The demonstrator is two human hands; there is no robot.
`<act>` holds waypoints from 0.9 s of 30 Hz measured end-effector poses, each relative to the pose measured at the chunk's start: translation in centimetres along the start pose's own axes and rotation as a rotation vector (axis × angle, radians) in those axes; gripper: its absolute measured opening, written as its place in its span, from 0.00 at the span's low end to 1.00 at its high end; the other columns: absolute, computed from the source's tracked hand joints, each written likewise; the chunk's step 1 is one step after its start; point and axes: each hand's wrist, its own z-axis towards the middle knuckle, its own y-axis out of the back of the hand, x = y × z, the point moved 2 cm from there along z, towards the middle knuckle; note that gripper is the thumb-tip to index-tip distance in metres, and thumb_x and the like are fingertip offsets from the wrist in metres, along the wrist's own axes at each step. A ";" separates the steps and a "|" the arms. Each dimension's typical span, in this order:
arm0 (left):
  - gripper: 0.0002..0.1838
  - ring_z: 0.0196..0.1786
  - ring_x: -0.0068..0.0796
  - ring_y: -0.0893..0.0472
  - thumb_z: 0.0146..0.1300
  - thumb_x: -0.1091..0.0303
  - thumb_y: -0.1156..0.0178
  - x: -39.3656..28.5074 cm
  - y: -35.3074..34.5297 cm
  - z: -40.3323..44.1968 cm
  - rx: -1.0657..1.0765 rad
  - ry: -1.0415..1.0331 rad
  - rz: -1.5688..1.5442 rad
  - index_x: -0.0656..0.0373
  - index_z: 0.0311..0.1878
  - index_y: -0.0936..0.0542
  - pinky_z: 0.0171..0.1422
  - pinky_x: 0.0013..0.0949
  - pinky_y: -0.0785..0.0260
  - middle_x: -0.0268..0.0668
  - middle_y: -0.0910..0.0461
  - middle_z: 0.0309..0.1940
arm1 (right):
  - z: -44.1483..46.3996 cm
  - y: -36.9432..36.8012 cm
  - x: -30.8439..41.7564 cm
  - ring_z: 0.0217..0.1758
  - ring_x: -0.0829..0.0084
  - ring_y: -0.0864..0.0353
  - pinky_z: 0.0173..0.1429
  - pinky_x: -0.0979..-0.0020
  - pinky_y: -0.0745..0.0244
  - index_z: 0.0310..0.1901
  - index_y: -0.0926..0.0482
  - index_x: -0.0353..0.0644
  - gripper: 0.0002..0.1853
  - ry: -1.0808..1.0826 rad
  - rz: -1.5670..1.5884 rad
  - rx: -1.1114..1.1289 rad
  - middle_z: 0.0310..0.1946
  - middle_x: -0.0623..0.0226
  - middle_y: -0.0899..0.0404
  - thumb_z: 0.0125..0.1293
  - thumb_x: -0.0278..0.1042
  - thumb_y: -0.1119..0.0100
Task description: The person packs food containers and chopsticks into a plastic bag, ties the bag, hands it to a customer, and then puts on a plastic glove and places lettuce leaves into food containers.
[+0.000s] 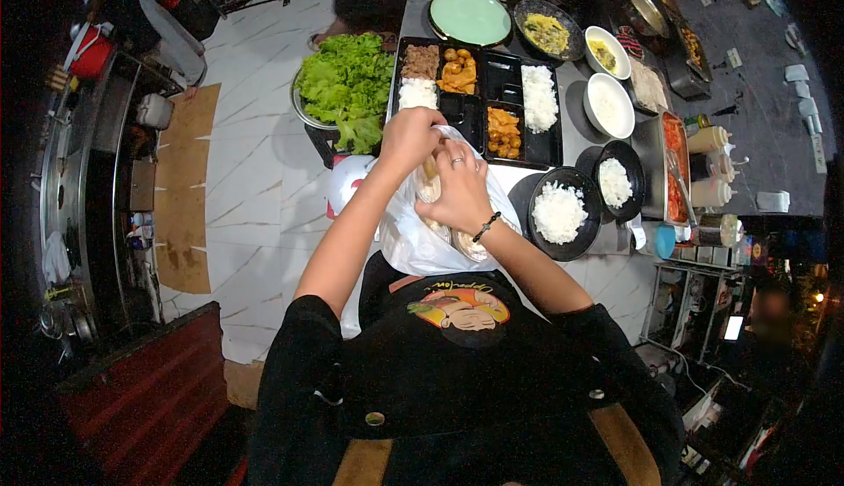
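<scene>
Close in front of my body, at the table's near edge, lies a white plastic bag (pixel 406 244) with pale, wrapped-looking items partly showing inside. My left hand (pixel 411 140) is closed at the far side of the bag's opening, fingers bent down onto the plastic. Beside it, my right hand (pixel 459 189) reaches over the opening with curled fingers, close to the pale contents (pixel 429 185). Its fingertips are partly hidden, so what they grip cannot be made out. Just beyond both hands are black compartment trays (pixel 504 71) holding rice, meat and orange-sauced food.
A bowl of lettuce (pixel 347 81) stands left of the trays. Black bowls of rice (pixel 558 213) sit close on the right, near white bowls (pixel 608 105) and a metal pan of red food (pixel 675 169). A green plate (pixel 470 16) lies at the back.
</scene>
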 end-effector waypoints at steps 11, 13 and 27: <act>0.10 0.31 0.44 0.20 0.43 0.71 0.45 -0.2 -0.2 -1.1 -0.263 -0.052 0.082 0.57 0.30 0.16 0.38 0.39 0.27 0.44 0.20 0.29 | 0.5 -1.2 -1.4 0.62 0.51 0.42 0.59 0.50 0.50 0.52 0.28 0.43 0.31 0.191 -0.058 -0.034 0.56 0.47 0.36 0.48 0.54 0.43; 0.13 0.38 0.43 0.20 0.44 0.70 0.43 0.2 0.2 -1.9 -0.081 0.080 0.065 0.57 0.36 0.18 0.43 0.39 0.28 0.44 0.20 0.36 | 0.4 -1.0 -1.5 0.63 0.52 0.41 0.58 0.48 0.48 0.47 0.23 0.48 0.25 0.284 -0.025 -0.079 0.59 0.55 0.37 0.53 0.56 0.46; 0.22 0.53 0.45 0.30 0.49 0.49 0.35 0.8 -2.5 -13.9 -0.078 0.148 0.183 0.60 0.35 0.22 0.51 0.46 0.36 0.44 0.29 0.49 | -6.2 3.1 -4.6 0.56 0.58 0.35 0.59 0.59 0.45 0.51 0.31 0.41 0.33 0.072 0.111 0.054 0.52 0.58 0.33 0.48 0.52 0.35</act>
